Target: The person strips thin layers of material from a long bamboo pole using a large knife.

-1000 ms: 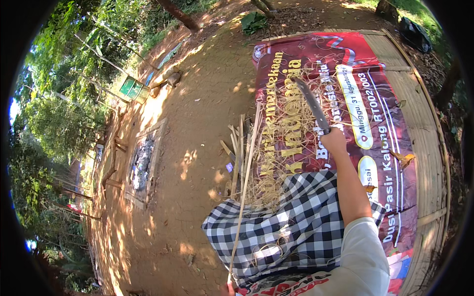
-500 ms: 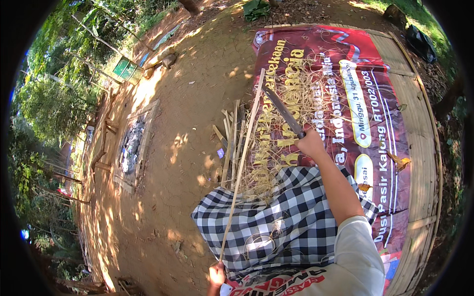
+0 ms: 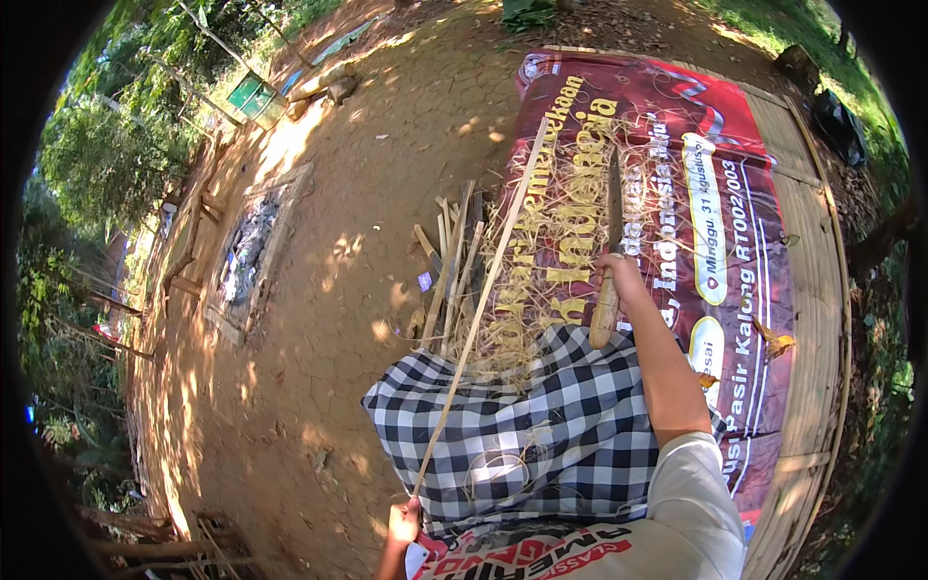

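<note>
My right hand (image 3: 621, 277) is closed around the wooden handle of a long-bladed knife (image 3: 615, 208), whose dark blade points away from me over the banner. At the lower edge my left hand (image 3: 404, 520) grips the near end of a long, thin bamboo strip (image 3: 483, 300). The strip slants up and away across my lap to the banner's left part; the blade stands apart from it. A black-and-white checked cloth (image 3: 522, 435) covers my lap. Thin curly shavings (image 3: 570, 222) lie scattered on the dark red banner (image 3: 677, 280) and some on the cloth.
Several split bamboo pieces (image 3: 454, 266) lie in a pile on the ground left of the banner. The banner covers a bamboo platform (image 3: 807, 387). Farther left are a framed ash pit (image 3: 253, 246), a wooden rail (image 3: 188, 256) and a green drum (image 3: 256, 99).
The knife has swung away from the bamboo strip to the right, and its blade now points straight ahead. My left hand still holds the strip; the whole view has shifted slightly.
</note>
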`<state>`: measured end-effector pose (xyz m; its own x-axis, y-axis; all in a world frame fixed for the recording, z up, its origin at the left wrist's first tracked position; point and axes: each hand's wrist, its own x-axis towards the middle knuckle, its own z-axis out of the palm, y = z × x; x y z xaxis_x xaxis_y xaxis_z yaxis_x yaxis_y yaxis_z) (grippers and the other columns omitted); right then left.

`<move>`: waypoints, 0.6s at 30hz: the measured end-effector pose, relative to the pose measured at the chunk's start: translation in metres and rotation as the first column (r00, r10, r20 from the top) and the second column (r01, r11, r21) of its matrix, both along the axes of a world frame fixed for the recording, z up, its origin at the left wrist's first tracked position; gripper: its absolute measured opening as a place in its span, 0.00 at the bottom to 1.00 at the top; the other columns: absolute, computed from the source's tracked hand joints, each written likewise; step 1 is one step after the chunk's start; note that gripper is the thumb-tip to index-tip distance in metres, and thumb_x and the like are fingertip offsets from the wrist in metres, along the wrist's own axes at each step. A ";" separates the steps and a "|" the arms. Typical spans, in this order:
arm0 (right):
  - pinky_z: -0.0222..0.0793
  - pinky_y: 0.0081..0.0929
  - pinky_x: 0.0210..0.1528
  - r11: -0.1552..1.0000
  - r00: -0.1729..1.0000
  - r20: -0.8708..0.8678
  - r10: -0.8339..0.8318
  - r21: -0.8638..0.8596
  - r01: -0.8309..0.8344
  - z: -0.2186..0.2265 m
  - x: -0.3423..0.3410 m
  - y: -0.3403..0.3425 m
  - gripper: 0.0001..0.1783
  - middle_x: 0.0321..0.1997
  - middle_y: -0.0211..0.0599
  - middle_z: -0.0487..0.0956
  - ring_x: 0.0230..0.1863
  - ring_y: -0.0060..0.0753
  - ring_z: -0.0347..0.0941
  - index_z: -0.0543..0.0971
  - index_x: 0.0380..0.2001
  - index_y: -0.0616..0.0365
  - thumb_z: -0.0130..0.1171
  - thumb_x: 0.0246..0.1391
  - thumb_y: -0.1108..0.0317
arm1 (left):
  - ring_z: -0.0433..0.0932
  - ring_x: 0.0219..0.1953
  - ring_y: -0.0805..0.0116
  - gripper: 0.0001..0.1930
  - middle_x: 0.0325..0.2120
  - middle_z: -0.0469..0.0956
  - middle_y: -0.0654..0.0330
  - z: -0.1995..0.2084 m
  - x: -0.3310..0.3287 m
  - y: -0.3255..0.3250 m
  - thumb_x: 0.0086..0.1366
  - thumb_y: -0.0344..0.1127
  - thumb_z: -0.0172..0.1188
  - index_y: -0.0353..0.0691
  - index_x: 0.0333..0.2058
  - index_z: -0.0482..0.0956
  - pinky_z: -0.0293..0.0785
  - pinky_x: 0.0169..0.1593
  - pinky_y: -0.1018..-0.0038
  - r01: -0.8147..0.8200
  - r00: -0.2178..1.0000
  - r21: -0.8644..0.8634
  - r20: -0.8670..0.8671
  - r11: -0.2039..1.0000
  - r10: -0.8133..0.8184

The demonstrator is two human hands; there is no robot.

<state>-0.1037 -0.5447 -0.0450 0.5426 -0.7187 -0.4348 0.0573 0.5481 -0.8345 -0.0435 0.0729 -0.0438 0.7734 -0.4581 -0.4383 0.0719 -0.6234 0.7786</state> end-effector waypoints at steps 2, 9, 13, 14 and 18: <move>0.66 0.27 0.18 1.000 1.000 -0.015 0.006 -0.024 -0.007 -0.001 -0.001 0.001 0.05 0.15 0.33 0.69 0.15 0.28 0.67 0.71 0.21 0.59 0.56 0.43 0.71 | 0.54 0.15 0.83 0.25 0.11 0.59 0.74 0.003 0.000 -0.003 0.71 0.46 0.48 0.43 0.14 0.62 0.48 0.18 0.76 0.007 1.000 -0.001 -0.002 1.000 -0.007; 0.66 0.28 0.20 0.982 0.996 -0.079 0.040 -0.183 -0.054 -0.005 0.009 0.011 0.07 0.17 0.37 0.72 0.16 0.29 0.69 0.74 0.24 0.67 0.59 0.40 0.74 | 0.54 0.15 0.82 0.25 0.11 0.59 0.73 0.003 0.009 0.001 0.71 0.46 0.47 0.44 0.14 0.62 0.50 0.19 0.77 -0.018 0.993 0.006 -0.118 1.000 0.019; 0.67 0.28 0.21 0.954 0.990 -0.126 0.069 -0.283 -0.103 -0.001 0.013 0.019 0.08 0.18 0.37 0.74 0.16 0.29 0.70 0.74 0.25 0.67 0.59 0.40 0.74 | 0.50 0.13 0.83 0.25 0.10 0.56 0.75 0.010 0.012 -0.005 0.71 0.44 0.47 0.47 0.13 0.61 0.45 0.18 0.77 -0.055 0.968 -0.019 -0.245 0.998 0.048; 0.67 0.28 0.21 0.945 0.986 -0.142 0.088 -0.301 -0.127 0.000 0.013 0.020 0.08 0.18 0.38 0.74 0.16 0.29 0.70 0.74 0.25 0.67 0.59 0.40 0.74 | 0.50 0.13 0.83 0.25 0.10 0.56 0.75 0.012 0.011 -0.007 0.71 0.45 0.47 0.46 0.13 0.62 0.45 0.18 0.77 -0.059 0.968 -0.025 -0.244 0.998 0.051; 0.67 0.28 0.21 0.923 0.970 -0.214 0.119 -0.336 -0.187 -0.002 0.013 0.021 0.08 0.17 0.37 0.74 0.16 0.29 0.70 0.74 0.25 0.67 0.59 0.40 0.74 | 0.50 0.13 0.83 0.24 0.10 0.56 0.75 0.013 0.011 -0.010 0.71 0.45 0.48 0.45 0.14 0.63 0.45 0.17 0.77 -0.059 0.969 -0.025 -0.242 0.998 0.051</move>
<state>-0.0907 -0.5241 -0.0468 0.5921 -0.7580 -0.2735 -0.1784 0.2077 -0.9618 -0.0322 0.0632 -0.0312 0.6709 -0.4348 -0.6006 0.2934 -0.5882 0.7536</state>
